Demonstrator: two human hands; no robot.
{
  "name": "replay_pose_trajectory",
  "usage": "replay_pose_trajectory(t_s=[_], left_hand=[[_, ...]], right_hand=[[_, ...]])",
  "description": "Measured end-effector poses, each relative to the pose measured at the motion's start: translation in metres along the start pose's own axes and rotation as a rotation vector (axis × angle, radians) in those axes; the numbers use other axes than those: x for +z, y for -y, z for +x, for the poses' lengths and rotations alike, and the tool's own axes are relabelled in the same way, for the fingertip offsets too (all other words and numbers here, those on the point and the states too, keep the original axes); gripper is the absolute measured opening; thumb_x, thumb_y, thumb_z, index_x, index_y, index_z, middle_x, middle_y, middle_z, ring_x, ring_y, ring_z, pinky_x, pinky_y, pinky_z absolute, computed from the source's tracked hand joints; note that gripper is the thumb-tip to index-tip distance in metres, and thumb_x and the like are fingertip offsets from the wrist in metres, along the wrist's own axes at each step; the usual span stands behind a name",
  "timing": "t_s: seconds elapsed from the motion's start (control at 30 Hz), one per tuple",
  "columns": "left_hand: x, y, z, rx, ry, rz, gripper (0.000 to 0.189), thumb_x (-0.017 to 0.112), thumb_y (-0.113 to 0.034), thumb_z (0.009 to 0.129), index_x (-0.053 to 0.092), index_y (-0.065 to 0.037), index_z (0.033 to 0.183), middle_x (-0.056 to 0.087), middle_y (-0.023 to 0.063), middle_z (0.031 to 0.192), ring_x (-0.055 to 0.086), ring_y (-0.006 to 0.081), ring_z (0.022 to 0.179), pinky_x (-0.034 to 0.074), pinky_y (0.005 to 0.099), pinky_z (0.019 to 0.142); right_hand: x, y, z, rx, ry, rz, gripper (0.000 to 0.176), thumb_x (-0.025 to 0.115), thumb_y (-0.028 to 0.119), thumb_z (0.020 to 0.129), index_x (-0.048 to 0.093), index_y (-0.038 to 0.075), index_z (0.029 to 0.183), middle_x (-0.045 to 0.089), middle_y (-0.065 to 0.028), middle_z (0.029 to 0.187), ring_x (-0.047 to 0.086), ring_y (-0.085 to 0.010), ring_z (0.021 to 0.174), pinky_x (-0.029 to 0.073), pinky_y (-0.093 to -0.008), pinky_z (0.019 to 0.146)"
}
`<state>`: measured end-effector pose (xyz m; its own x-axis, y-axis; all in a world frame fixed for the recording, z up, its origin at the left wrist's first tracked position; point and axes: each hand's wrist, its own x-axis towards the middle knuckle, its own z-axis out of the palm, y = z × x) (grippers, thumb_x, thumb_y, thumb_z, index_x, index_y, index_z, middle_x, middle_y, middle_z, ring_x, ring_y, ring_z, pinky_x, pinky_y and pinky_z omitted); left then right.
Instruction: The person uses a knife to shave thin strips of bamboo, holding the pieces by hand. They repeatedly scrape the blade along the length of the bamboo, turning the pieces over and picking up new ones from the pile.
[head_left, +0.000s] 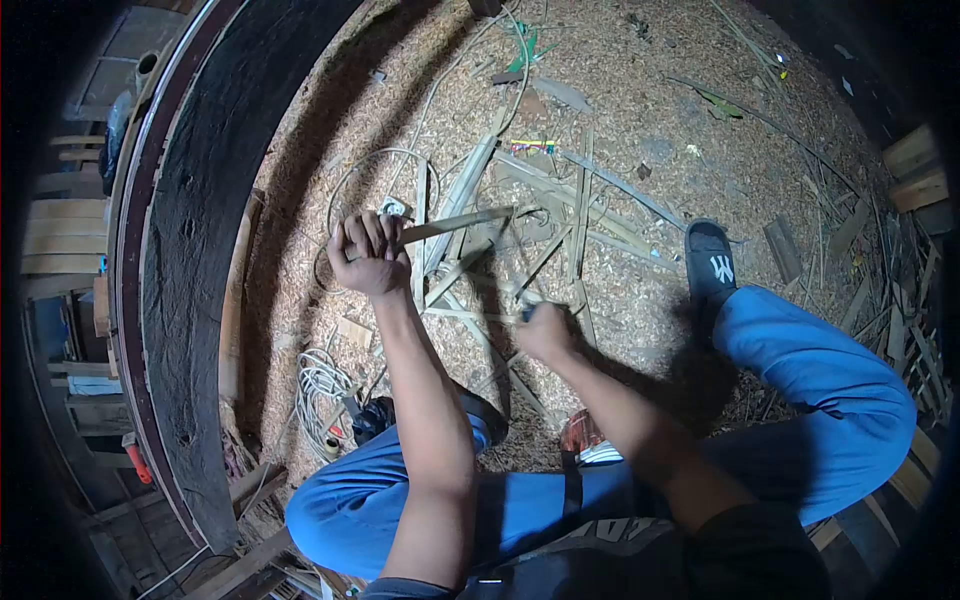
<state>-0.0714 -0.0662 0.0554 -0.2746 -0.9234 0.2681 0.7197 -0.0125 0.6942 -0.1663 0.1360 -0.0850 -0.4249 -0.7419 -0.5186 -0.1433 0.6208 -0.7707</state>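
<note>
My left hand [372,252] is closed around one end of a flat wooden strip [455,224], which points to the right, above the littered floor. Lower and to the right, my right hand [548,332] is curled in a fist. A small dark bit [528,312] shows at its fingers, but blur and shadow hide what kind of thing it is. Below and between the hands, several thin wooden slats [580,215] lie crossed on the floor. A white socket block [393,207] shows just behind my left fingers.
Wood shavings [640,60] cover the floor. A coiled pale cable [318,402] lies near my left knee. A long dark curved timber [185,270] stands along the left side. My sandalled foot [710,262] rests at right, near a loose board [783,250].
</note>
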Motion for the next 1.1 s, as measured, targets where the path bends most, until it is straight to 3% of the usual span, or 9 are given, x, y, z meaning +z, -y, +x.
replay_pose_trajectory(t_s=[0.17,0.3,0.43,0.57,0.7,0.8,0.97,1.03,1.1], left_hand=[[0.018,0.011,-0.001,0.027,-0.050,0.012,0.048,0.037,-0.033,0.097,0.032,-0.017,0.052,0.025,-0.0015,0.043,0.018,0.0136,0.036,0.021,0.0270,0.039],[0.012,0.012,0.000,-0.010,0.021,-0.008,0.047,0.037,-0.032,0.096,0.033,-0.017,0.052,0.024,-0.0021,0.043,0.022,0.0129,0.038,0.022,0.0266,0.039],[0.011,0.005,0.000,-0.006,-0.010,0.010,0.048,0.038,-0.032,0.095,0.032,-0.017,0.051,0.024,-0.0017,0.043,0.022,0.0131,0.038,0.022,0.0264,0.039],[0.022,0.016,0.002,-0.001,-0.087,-0.022,0.048,0.039,-0.033,0.094,0.029,-0.017,0.050,0.022,-0.0010,0.044,0.019,0.0126,0.039,0.020,0.0276,0.041],[0.025,0.015,0.000,0.005,-0.040,0.021,0.048,0.040,-0.033,0.094,0.029,-0.017,0.051,0.021,-0.0017,0.044,0.018,0.0125,0.040,0.019,0.0278,0.041],[0.014,0.010,0.001,0.008,-0.037,0.016,0.048,0.039,-0.033,0.094,0.029,-0.016,0.051,0.023,-0.0008,0.045,0.019,0.0128,0.040,0.019,0.0280,0.041],[0.027,0.022,0.000,-0.006,-0.034,0.046,0.048,0.037,-0.034,0.095,0.030,-0.016,0.052,0.024,0.0001,0.046,0.020,0.0138,0.041,0.020,0.0287,0.043],[0.028,0.019,-0.003,0.010,0.008,0.077,0.047,0.037,-0.034,0.095,0.030,-0.015,0.052,0.023,-0.0002,0.046,0.020,0.0136,0.042,0.019,0.0289,0.043],[0.022,0.015,-0.003,0.021,-0.120,-0.024,0.046,0.037,-0.032,0.096,0.029,-0.016,0.053,0.022,-0.0010,0.046,0.019,0.0134,0.042,0.019,0.0300,0.044]], right_hand=[[-0.017,0.009,-0.002,0.099,0.073,-0.037,0.027,0.070,0.021,0.079,0.064,-0.005,0.078,0.066,-0.0243,0.073,0.068,-0.0391,0.070,0.052,-0.0463,0.065],[0.003,0.024,-0.011,-0.268,-0.037,0.016,0.026,0.069,0.020,0.079,0.064,-0.004,0.089,0.066,-0.0219,0.073,0.068,-0.0348,0.067,0.053,-0.0471,0.064],[-0.018,-0.008,0.009,0.128,0.041,-0.125,0.028,0.070,0.022,0.080,0.065,-0.005,0.075,0.066,-0.0254,0.071,0.069,-0.0376,0.070,0.053,-0.0446,0.066],[-0.019,0.003,0.001,0.152,0.040,-0.075,0.022,0.068,0.017,0.077,0.065,-0.005,0.076,0.067,-0.0258,0.075,0.070,-0.0384,0.079,0.054,-0.0440,0.069],[-0.005,0.012,-0.007,-0.154,-0.048,0.025,0.027,0.071,0.020,0.077,0.064,-0.006,0.079,0.066,-0.0278,0.077,0.068,-0.0427,0.077,0.053,-0.0466,0.068],[-0.018,0.002,0.020,0.251,0.108,-0.031,0.029,0.072,0.023,0.078,0.065,-0.005,0.078,0.067,-0.0275,0.079,0.068,-0.0424,0.079,0.054,-0.0454,0.072],[-0.014,-0.001,0.011,-0.005,0.051,-0.030,0.032,0.069,0.025,0.079,0.067,-0.006,0.088,0.067,-0.0302,0.085,0.068,-0.0421,0.085,0.055,-0.0455,0.076],[0.000,-0.009,0.016,-0.004,-0.023,-0.053,0.031,0.069,0.024,0.079,0.067,-0.005,0.088,0.067,-0.0298,0.084,0.068,-0.0420,0.085,0.054,-0.0452,0.076],[-0.004,-0.010,0.039,0.256,0.118,-0.016,0.029,0.069,0.022,0.078,0.067,-0.004,0.089,0.067,-0.0287,0.084,0.068,-0.0420,0.085,0.054,-0.0448,0.077]])
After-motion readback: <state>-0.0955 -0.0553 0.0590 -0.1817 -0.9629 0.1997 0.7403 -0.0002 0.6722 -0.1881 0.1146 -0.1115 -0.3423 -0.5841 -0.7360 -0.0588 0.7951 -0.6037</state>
